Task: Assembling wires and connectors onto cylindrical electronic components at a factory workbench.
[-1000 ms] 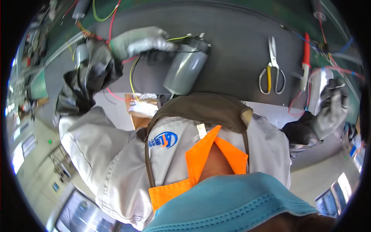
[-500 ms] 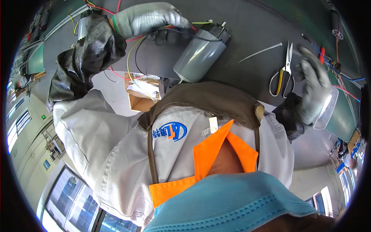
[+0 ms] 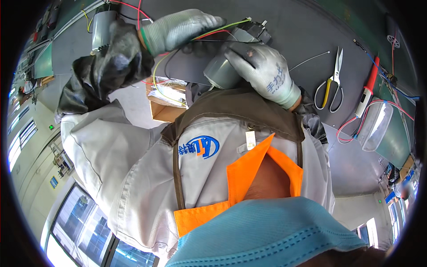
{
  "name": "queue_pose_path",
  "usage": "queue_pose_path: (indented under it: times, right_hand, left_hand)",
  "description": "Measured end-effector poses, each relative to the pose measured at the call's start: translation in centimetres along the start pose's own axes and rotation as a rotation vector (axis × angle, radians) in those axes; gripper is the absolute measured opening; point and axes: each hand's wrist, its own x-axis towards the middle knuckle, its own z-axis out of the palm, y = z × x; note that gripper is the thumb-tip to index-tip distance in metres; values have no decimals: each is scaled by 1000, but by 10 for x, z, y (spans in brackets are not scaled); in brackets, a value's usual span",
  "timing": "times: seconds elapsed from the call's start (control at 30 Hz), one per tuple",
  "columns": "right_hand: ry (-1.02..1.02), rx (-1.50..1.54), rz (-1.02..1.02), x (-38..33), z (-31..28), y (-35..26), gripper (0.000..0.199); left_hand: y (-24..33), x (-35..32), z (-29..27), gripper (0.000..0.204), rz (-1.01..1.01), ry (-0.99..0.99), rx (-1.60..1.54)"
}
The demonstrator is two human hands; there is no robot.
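My left hand (image 3: 184, 31), in a grey coated glove, is closed on a bundle of yellow-green, red and black wires (image 3: 222, 32) running to the motor's end. The grey cylindrical electric motor (image 3: 219, 71) lies slanted at the table's near edge, its shaft end pointing away to the right. Across the motor's body bends my right hand (image 3: 263, 73), also gloved, its fingers closed over the casing and hiding part of it. Whether a small thing is pinched in those fingers I cannot make out. A thin white cable tie (image 3: 310, 61) lies just right of this hand.
Yellow-and-black-handled scissors (image 3: 331, 82) lie on the dark table (image 3: 307, 26). Beyond them are a red-and-white hand tool (image 3: 370, 86) with leads and a clear plastic tray (image 3: 376, 129). Another motor (image 3: 103, 29) stands far left. Below the edge is an open cardboard box (image 3: 162, 111).
My right hand has swung left from beside the scissors onto the motor, uncovering the red-and-white tool. The left hand keeps the wires, shifted slightly right and nearer.
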Motion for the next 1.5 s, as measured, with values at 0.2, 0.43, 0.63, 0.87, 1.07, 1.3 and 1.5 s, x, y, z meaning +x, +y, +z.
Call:
queue_pose_path:
  times: [0.2,0.43,0.63,0.87,1.07,1.3,1.5]
  right_hand:
    - [156,339,211,11,-4,11,31]
    - [461,1275,937,24,-17,25,28]
    - [564,1371,926,20,-14,27,44]
    - [280,1389,996,11,-40,34,33]
    - [31,1195,1026,3,-63,47,29]
    - [246,-16,644,-12,-47,17,20]
    - [260,285,973,-40,-36,56,19]
  left_hand:
    - [-56,51,16,39,876,377,4]
    - [-23,54,59,23,461,513,-440]
    - [-28,60,64,17,524,581,-302]
    - [-21,66,70,16,609,574,-181]
    - [-8,86,88,18,709,535,-224]
    - [-4,73,101,21,802,722,195]
    - [-6,60,112,28,651,749,-227]
